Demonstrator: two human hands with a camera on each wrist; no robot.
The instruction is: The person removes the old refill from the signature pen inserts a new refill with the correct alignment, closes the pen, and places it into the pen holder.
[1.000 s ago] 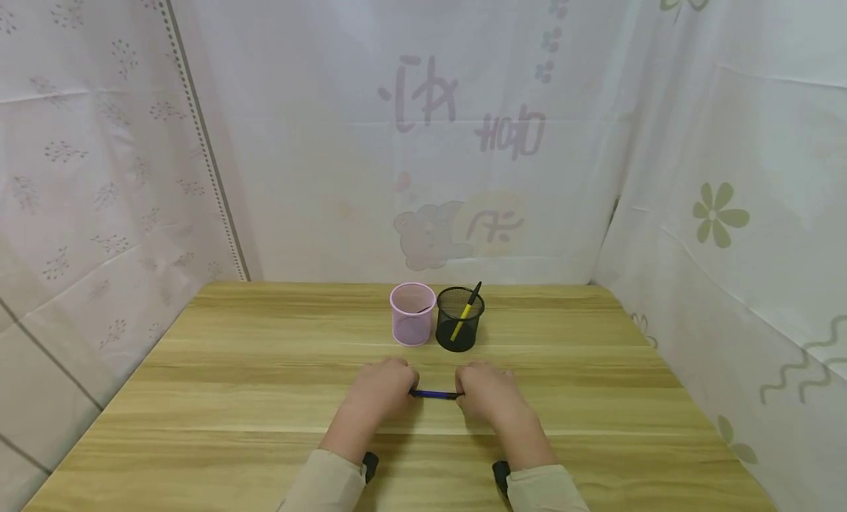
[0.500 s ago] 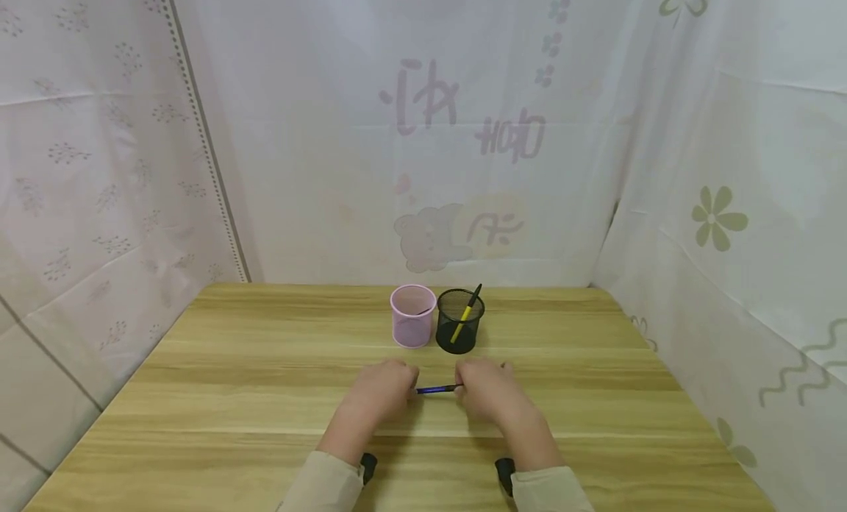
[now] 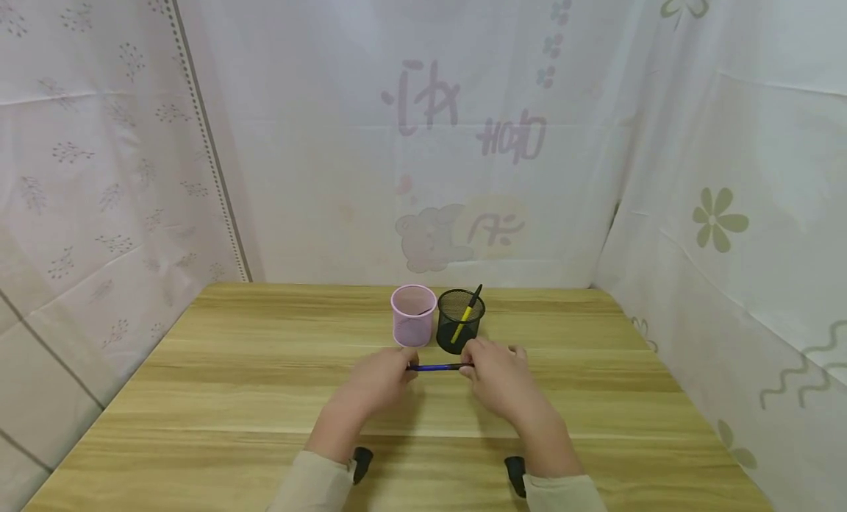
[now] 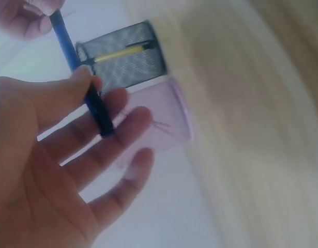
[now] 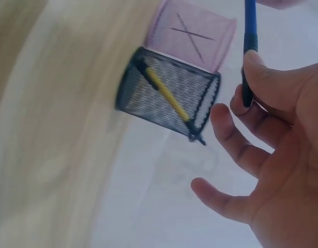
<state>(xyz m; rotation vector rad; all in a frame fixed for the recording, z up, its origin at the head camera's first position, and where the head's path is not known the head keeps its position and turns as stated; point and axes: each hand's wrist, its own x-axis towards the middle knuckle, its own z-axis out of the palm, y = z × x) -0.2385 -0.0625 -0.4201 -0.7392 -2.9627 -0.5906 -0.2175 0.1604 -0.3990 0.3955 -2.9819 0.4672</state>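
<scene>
A blue pen (image 3: 434, 368) with dark ends is held level between both hands, in front of two mesh cups. My left hand (image 3: 379, 378) pinches one end between thumb and index finger, the other fingers spread loosely in the left wrist view. At the opposite end, my right hand (image 3: 501, 378) pinches the dark grip with thumb and index finger. Just behind stand a pink pen cup (image 3: 412, 329) and, to its right, a black mesh pen cup (image 3: 445, 335). A yellow-and-black pen (image 3: 465, 318) leans inside the black one.
Thin dark sticks (image 5: 193, 34) cross inside the pink cup. The wooden table (image 3: 265, 365) ends at a pale printed curtain (image 3: 317, 166) behind, with more curtain on both sides. A small black piece (image 3: 362, 465) sits under each wrist.
Both hands have moved forward, toward the cups, carrying the blue pen. The pen tilted slightly and is now nearly level. The cups have stayed in place.
</scene>
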